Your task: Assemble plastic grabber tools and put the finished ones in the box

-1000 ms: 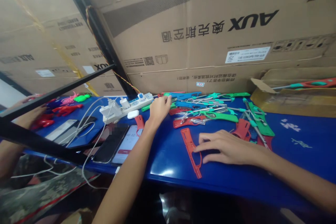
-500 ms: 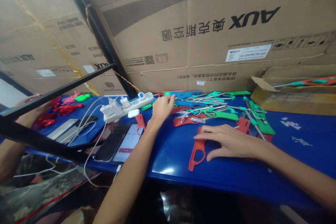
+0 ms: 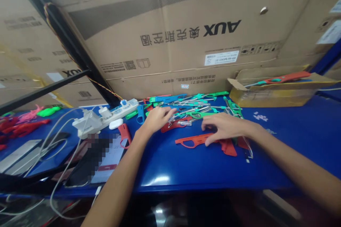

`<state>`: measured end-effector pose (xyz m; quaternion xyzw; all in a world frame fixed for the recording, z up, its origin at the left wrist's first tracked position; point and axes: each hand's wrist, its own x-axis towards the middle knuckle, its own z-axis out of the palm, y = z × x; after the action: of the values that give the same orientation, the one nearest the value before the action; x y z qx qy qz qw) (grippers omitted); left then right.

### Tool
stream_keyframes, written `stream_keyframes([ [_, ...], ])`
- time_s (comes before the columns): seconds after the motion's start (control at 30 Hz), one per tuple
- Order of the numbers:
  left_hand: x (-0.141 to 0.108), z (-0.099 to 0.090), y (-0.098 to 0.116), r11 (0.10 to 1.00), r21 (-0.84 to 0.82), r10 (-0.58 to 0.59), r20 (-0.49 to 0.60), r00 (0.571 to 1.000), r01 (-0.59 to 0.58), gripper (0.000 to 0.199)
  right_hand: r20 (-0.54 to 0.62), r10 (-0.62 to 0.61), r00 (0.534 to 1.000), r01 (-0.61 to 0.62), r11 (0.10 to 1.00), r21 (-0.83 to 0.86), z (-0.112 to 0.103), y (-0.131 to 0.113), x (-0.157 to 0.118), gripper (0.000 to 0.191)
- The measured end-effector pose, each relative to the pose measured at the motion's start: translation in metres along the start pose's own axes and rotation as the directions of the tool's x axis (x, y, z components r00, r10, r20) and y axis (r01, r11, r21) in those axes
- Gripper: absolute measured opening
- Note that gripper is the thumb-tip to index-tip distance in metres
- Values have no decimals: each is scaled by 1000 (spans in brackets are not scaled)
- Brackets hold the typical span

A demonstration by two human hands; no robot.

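Note:
My left hand [image 3: 159, 117] reaches to the left part of a pile of lighter parts [image 3: 197, 104], its fingers bent and close together around something too small to make out. Near the fingertips are a red shell [image 3: 172, 125] and thin white wires. My right hand [image 3: 226, 126] is over the front right of the pile, thumb and fingers apart. Just under its thumb, an orange-red shell with a trigger loop [image 3: 195, 140] lies flat, its loop to the left. Another red piece [image 3: 229, 148] lies partly below the palm. A green shell [image 3: 205, 115] passes behind the fingers.
A white power strip [image 3: 117, 113] with plugs and cables stands at the left, near a white case [image 3: 116, 124], a red shell [image 3: 124, 135] and phones [image 3: 106, 163]. An open carton [image 3: 274, 95] holds a red lighter [image 3: 289, 77]. Large cardboard boxes [image 3: 170, 42] stand behind.
The view has swung right, and the other person's hands have left it. The orange-red shell by my right hand has turned from pointing toward me to lying sideways. My right hand has moved nearer the pile.

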<state>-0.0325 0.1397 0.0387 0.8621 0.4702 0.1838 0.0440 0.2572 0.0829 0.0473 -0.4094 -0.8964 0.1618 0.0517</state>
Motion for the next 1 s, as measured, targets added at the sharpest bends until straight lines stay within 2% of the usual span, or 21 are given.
stream_keyframes([
  [0.17, -2, -2, -9, 1000, -13, 1, 73, 997, 0, 27, -145, 44, 988, -49, 998, -31, -7, 19, -5, 54],
  [0.37, -2, 6, -14, 1000, -11, 0, 164, 987, 2, 28, -290, 41, 956, -98, 978, -185, 12, 28, 6, 45],
  [0.43, -2, 7, -14, 1000, -13, 0, 155, 988, 2, 24, -312, 70, 947, -153, 956, -251, 18, 29, 11, 47],
  [0.53, -2, 7, -15, 1000, -17, -1, 136, 991, 4, 21, -287, 106, 952, -191, 938, -288, 20, 30, 13, 46],
  [0.6, -1, 6, -16, 1000, -20, -4, 124, 992, 7, 21, -270, 112, 956, -186, 947, -264, 17, 32, 12, 41],
  [0.7, -2, 6, -16, 1000, -25, -10, 113, 994, 13, 18, -218, 64, 974, -106, 976, -188, 8, 37, 6, 36],
  [0.8, -2, 3, -14, 999, -30, -17, 85, 996, 20, 18, -205, 37, 978, -63, 991, -119, 2, 41, 2, 39],
  [0.93, -1, -2, -5, 999, -30, -31, -33, 999, 30, 21, -334, 153, 930, -160, 987, 7, 3, 36, 4, 43],
  [1.0, -1, -2, 1, 997, -66, -35, -133, 990, 26, 22, -319, 228, 920, -181, 969, 169, 4, 27, 7, 47],
])
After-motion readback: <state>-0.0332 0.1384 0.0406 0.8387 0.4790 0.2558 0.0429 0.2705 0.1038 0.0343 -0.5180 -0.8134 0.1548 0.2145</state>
